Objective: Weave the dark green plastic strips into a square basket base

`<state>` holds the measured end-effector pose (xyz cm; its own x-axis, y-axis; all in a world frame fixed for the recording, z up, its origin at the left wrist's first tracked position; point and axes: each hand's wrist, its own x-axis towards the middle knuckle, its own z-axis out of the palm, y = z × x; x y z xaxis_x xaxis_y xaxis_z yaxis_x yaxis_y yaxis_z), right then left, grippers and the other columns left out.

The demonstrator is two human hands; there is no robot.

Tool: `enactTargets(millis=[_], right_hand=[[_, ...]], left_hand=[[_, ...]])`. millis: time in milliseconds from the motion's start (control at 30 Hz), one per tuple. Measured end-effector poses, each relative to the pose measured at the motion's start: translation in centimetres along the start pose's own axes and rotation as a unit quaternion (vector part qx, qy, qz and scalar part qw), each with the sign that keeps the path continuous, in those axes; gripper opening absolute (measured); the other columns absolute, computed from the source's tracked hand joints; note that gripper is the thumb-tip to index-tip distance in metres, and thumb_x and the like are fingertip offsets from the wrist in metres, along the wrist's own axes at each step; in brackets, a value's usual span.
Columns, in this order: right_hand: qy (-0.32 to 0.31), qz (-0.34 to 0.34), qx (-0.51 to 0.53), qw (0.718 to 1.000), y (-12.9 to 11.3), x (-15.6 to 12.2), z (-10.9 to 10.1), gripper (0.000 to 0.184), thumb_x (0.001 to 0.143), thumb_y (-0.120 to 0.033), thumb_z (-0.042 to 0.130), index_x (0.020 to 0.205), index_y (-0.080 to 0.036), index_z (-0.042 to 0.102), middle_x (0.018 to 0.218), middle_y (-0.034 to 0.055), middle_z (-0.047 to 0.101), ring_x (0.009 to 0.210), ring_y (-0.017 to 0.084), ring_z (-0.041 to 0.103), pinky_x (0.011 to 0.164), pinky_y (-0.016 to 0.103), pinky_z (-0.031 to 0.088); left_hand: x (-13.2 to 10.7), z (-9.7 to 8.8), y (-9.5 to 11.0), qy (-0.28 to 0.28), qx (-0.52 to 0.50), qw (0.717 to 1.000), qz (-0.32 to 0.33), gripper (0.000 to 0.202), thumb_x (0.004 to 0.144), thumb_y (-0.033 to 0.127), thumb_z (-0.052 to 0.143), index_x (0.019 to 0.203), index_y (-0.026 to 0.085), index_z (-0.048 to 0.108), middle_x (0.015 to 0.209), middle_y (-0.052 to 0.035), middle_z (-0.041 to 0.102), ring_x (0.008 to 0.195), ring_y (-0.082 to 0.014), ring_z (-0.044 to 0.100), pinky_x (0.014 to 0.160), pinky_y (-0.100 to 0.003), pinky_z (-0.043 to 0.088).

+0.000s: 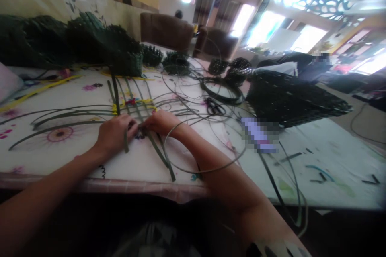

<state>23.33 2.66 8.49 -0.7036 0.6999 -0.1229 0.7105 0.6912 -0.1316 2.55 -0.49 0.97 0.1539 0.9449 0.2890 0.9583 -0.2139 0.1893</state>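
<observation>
Flat dark green strips (132, 106) lie crossed in a loose weave on the flowered white table cover (60, 156), with a few yellow strips (132, 104) woven across them. My left hand (113, 134) rests on the near ends of the strips, fingers curled and pinching one. My right hand (161, 122) meets it from the right, fingers closed on the same crossing of strips. A thin wire hoop (208, 168) lies round my right forearm.
Finished dark green woven baskets (75, 40) stand along the back left. A large dark woven basket (289, 96) lies on its side at the right. Coils of strip (221, 90), scissors (215, 106) and cut scraps (322, 174) lie about. Brown armchairs (165, 30) stand behind.
</observation>
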Motion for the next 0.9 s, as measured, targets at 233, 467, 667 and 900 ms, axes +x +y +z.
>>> enactTargets(millis=[233, 467, 667, 900], right_hand=[[-0.009, -0.024, -0.034, 0.999, 0.3, -0.1, -0.1, 0.04, 0.109, -0.024, 0.061, 0.142, -0.032, 0.082, 0.128, 0.009, 0.085, 0.114, 0.024, 0.077, 0.086, 0.029, 0.049], [-0.018, -0.073, -0.037, 0.996, 1.1, 0.2, 0.0, 0.034, 0.113, -0.028, 0.057, 0.132, -0.027, 0.086, 0.126, 0.0099, 0.085, 0.108, 0.023, 0.076, 0.08, 0.029, 0.044], [0.001, -0.075, -0.023, 0.997, 1.4, 0.5, 0.5, 0.034, 0.113, -0.027, 0.055, 0.128, -0.025, 0.086, 0.128, 0.0097, 0.084, 0.105, 0.022, 0.075, 0.079, 0.029, 0.044], [-0.015, -0.063, -0.026, 0.998, 0.9, -0.1, -0.3, 0.035, 0.111, -0.023, 0.058, 0.134, -0.025, 0.084, 0.127, 0.0094, 0.084, 0.106, 0.021, 0.075, 0.081, 0.028, 0.046]], left_hand=[[0.0, -0.1, -0.2, 0.003, -0.018, 1.0, -0.003, 0.032, 0.096, 0.044, 0.048, 0.093, 0.025, 0.073, 0.107, -0.0097, 0.079, 0.097, -0.0295, 0.074, 0.074, -0.036, 0.045], [0.1, -0.4, -0.3, -0.007, -0.048, 0.999, -0.024, 0.031, 0.097, 0.046, 0.048, 0.094, 0.025, 0.071, 0.11, -0.0101, 0.079, 0.098, -0.0306, 0.073, 0.076, -0.038, 0.047], [0.0, -1.0, -0.2, 0.0, -0.104, 0.994, -0.036, 0.028, 0.095, 0.045, 0.05, 0.091, 0.025, 0.069, 0.106, -0.009, 0.078, 0.097, -0.0285, 0.071, 0.082, -0.038, 0.047], [0.1, -0.8, -0.3, -0.008, -0.081, 0.996, -0.027, 0.032, 0.095, 0.047, 0.05, 0.093, 0.023, 0.071, 0.108, -0.0106, 0.079, 0.097, -0.0288, 0.071, 0.08, -0.037, 0.047]])
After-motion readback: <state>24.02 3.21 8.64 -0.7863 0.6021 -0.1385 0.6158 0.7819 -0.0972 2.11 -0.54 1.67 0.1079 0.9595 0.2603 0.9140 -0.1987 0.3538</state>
